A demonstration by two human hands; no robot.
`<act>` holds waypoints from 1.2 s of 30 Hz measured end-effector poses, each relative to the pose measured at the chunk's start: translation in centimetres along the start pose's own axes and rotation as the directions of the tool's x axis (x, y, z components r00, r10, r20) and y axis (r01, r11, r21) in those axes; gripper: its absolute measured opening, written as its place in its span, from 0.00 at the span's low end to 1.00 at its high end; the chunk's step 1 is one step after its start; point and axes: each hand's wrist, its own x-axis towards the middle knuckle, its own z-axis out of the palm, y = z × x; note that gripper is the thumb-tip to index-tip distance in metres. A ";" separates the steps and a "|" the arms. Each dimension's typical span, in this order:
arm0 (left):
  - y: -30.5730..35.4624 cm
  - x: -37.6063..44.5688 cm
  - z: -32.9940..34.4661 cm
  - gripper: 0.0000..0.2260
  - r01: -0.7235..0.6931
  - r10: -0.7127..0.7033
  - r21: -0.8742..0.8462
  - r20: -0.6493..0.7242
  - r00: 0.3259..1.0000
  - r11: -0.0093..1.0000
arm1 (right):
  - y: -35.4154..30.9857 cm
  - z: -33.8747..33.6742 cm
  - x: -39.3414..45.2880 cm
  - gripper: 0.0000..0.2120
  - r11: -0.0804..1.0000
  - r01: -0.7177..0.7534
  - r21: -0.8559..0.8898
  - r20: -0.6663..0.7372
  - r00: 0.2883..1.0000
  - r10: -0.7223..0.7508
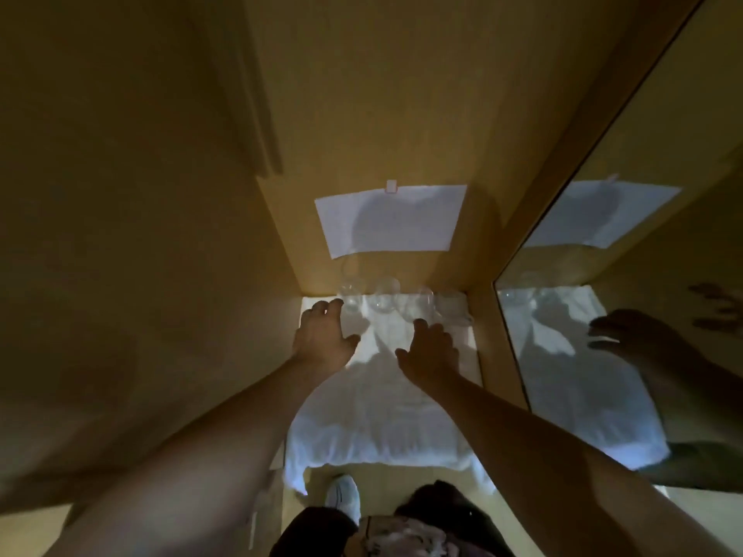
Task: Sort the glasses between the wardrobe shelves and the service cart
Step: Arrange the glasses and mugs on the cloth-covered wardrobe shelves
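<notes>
My left hand's fingers (pixel 327 305) are spread loose and hold nothing, their tips just beside the leftmost glass (pixel 350 296) in the middle of the frame; my right hand (pixel 430 347), a little lower and to the right, is open and empty too, near the glasses (pixel 402 299) standing in a row at the back of the wardrobe shelf (pixel 474 339). I judge the sorting barely begun: nothing lifted, no cart in sight. The shelf holds a white cloth (pixel 382 416) under the glasses; a mirror (pixel 603 355) at right repeats them.

We see two bare forearms with no sleeves. Below them we make out dark trousers (pixel 317 532) and a white shoe (pixel 343 496).
</notes>
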 end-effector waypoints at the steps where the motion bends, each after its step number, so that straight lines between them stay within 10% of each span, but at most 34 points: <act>1: 0.1 0.6 0.3 0.33 -0.007 0.008 -0.014 0.016 1.000 1.000 | 0.0 0.2 0.4 0.26 1.000 -0.017 0.010 0.006 1.000 0.016; 22: -5.5 18.7 12.9 0.38 0.250 -0.267 -0.259 -0.032 0.963 0.933 | -0.9 10.0 24.0 0.28 0.996 0.075 0.048 0.010 0.997 -0.076; 36: -7.1 24.3 17.2 0.39 0.097 -0.190 -0.420 -0.185 0.964 0.902 | -0.3 15.0 28.7 0.44 0.996 0.079 0.047 -0.132 0.989 -0.073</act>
